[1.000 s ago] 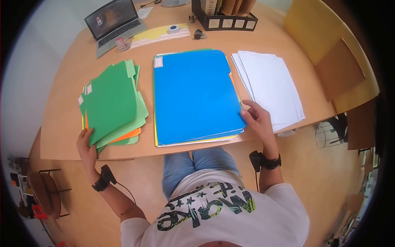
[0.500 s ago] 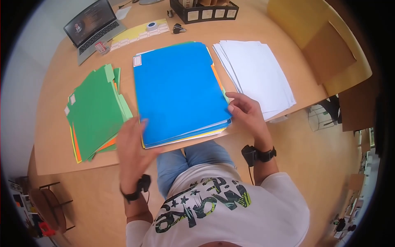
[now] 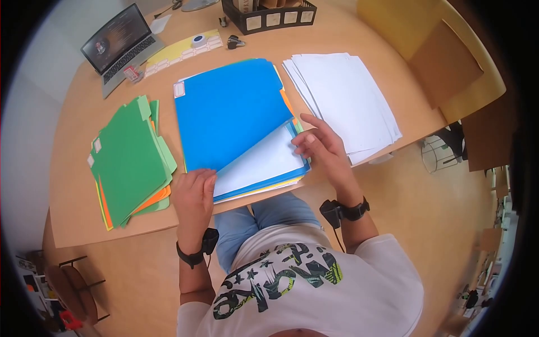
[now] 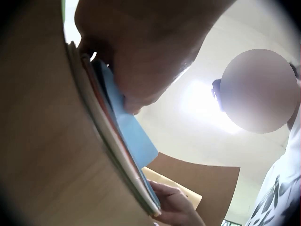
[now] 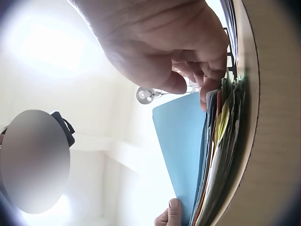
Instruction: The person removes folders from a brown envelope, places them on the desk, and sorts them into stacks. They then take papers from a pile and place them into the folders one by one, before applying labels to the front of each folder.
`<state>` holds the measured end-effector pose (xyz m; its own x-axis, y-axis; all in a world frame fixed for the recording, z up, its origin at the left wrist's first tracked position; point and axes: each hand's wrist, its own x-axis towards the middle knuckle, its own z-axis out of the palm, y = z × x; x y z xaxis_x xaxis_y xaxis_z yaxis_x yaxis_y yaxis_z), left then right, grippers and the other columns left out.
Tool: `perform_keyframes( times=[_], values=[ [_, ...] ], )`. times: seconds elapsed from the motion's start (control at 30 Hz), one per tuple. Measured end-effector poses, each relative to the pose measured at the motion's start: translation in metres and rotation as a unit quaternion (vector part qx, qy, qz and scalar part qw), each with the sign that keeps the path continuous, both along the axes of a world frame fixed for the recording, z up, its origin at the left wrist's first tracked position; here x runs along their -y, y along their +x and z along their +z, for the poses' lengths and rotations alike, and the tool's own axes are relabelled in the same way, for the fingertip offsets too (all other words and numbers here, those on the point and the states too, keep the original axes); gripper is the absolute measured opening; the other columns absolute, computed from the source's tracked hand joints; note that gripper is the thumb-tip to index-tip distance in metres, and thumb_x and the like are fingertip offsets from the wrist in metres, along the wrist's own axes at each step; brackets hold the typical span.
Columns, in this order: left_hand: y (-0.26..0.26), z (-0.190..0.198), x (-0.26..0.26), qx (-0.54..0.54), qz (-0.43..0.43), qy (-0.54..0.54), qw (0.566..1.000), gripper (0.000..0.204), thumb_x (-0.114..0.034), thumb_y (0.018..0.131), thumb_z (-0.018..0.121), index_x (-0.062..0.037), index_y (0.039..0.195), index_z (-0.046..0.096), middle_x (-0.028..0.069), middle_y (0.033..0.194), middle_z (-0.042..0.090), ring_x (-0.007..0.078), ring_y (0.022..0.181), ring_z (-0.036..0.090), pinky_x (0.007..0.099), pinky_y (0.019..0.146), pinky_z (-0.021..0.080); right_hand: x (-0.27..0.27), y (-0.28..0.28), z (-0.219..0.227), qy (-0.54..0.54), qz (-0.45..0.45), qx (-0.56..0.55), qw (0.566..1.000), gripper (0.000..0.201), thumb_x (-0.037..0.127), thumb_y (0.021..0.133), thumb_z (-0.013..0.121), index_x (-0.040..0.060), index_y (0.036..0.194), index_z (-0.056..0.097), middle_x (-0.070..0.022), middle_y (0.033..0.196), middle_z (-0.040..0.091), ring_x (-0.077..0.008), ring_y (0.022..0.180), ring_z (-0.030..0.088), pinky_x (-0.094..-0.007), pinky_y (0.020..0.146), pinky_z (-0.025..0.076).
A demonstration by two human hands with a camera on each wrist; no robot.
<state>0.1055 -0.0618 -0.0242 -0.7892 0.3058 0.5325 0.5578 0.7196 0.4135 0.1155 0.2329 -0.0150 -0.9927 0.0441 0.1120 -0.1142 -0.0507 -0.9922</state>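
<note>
A blue folder (image 3: 230,106) tops the middle stack, its near right part lifted so that a white sheet (image 3: 258,163) shows beneath. My left hand (image 3: 193,194) pinches the blue cover at its near left edge; in the right wrist view its thumb (image 5: 174,209) lies against the raised cover (image 5: 181,146). My right hand (image 3: 328,149) is at the stack's right edge with relaxed, bent fingers, touching the edges near the white sheet. In the left wrist view the blue cover (image 4: 131,132) stands up from the stack below my left hand (image 4: 141,52).
Green folders (image 3: 132,163) lie fanned at the left, white papers (image 3: 348,101) at the right. Farther back are a laptop (image 3: 120,48), a label sheet (image 3: 182,53), a black clip (image 3: 236,41) and a black organizer (image 3: 281,18). A yellow chair back (image 3: 477,90) stands at the right.
My left hand has moved from the green folders to the middle stack and taken hold of the blue cover, which has lifted off a white sheet. My right hand stays by the stack's right edge.
</note>
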Motion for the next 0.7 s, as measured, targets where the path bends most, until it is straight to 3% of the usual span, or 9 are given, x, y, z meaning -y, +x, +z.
perform_keyframes(
  times=[0.13, 0.23, 0.33, 0.4, 0.5, 0.6, 0.7],
  values=[
    [-0.001, -0.006, -0.001, -0.07, 0.004, -0.017, 0.997, 0.015, -0.006, 0.082, 0.067, -0.0027, 0.096, 0.065, 0.0102, 0.091, 0.066, 0.0273, 0.081, 0.061, 0.0366, 0.067, 0.05, 0.002, -0.002, -0.006, 0.05, -0.011, 0.018, 0.999, 0.041, 0.017, 0.094, 0.058, -0.0004, 0.131, 0.051, -0.0078, 0.097, 0.064, -0.0112, 0.078, 0.061, -0.0237, 0.07, 0.049],
    [0.007, 0.007, -0.005, -0.056, -0.04, -0.02, 0.997, 0.021, -0.003, 0.08, 0.066, -0.0023, 0.101, 0.064, 0.0117, 0.093, 0.065, 0.028, 0.083, 0.063, 0.037, 0.069, 0.052, -0.001, -0.009, -0.003, 0.136, -0.01, 0.033, 0.99, 0.046, 0.018, 0.087, 0.065, -0.0023, 0.127, 0.054, -0.0088, 0.095, 0.064, -0.0137, 0.075, 0.062, -0.0254, 0.066, 0.049],
    [0.008, 0.007, -0.006, -0.065, -0.017, -0.037, 0.997, 0.024, 0.0, 0.079, 0.064, -0.0013, 0.103, 0.065, 0.0133, 0.097, 0.065, 0.029, 0.084, 0.063, 0.0364, 0.071, 0.053, -0.002, -0.016, -0.002, 0.213, -0.018, 0.028, 0.976, 0.049, 0.019, 0.082, 0.07, -0.0042, 0.123, 0.056, -0.01, 0.092, 0.063, -0.0162, 0.072, 0.062, -0.0267, 0.062, 0.049],
    [0.007, -0.006, -0.001, -0.069, 0.001, 0.008, 0.998, 0.023, -0.001, 0.081, 0.063, -0.0001, 0.104, 0.066, 0.0141, 0.101, 0.065, 0.0291, 0.086, 0.063, 0.0362, 0.072, 0.052, 0.001, -0.019, 0.003, 0.248, -0.017, 0.052, 0.967, 0.05, 0.021, 0.08, 0.071, -0.005, 0.12, 0.058, -0.0111, 0.091, 0.062, -0.0174, 0.07, 0.061, -0.0271, 0.062, 0.049],
    [0.009, -0.011, 0.003, -0.058, 0.033, 0.08, 0.995, 0.019, -0.003, 0.086, 0.061, 0.0019, 0.104, 0.066, 0.0164, 0.104, 0.065, 0.0297, 0.088, 0.063, 0.0357, 0.074, 0.051, 0.006, -0.022, 0.012, 0.337, -0.009, 0.063, 0.939, 0.05, 0.026, 0.08, 0.072, -0.0047, 0.117, 0.059, -0.0128, 0.089, 0.061, -0.0218, 0.07, 0.061, -0.0311, 0.063, 0.049],
    [0.014, -0.015, 0.004, -0.058, 0.05, 0.13, 0.989, 0.018, -0.007, 0.091, 0.058, 0.0034, 0.104, 0.065, 0.0186, 0.104, 0.064, 0.0303, 0.088, 0.063, 0.0356, 0.074, 0.051, 0.019, -0.021, 0.023, 0.482, -0.043, 0.029, 0.875, 0.049, 0.031, 0.079, 0.073, -0.0032, 0.112, 0.061, -0.0151, 0.089, 0.06, -0.0275, 0.075, 0.062, -0.0356, 0.068, 0.05],
    [0.016, -0.023, 0.006, -0.053, 0.057, 0.156, 0.985, 0.019, -0.009, 0.093, 0.057, 0.0042, 0.104, 0.065, 0.0199, 0.103, 0.063, 0.0312, 0.089, 0.063, 0.0361, 0.075, 0.05, 0.026, -0.022, 0.021, 0.527, -0.073, 0.016, 0.846, 0.049, 0.033, 0.077, 0.074, -0.002, 0.108, 0.062, -0.0163, 0.094, 0.059, -0.032, 0.082, 0.062, -0.0394, 0.071, 0.05]
  ],
)
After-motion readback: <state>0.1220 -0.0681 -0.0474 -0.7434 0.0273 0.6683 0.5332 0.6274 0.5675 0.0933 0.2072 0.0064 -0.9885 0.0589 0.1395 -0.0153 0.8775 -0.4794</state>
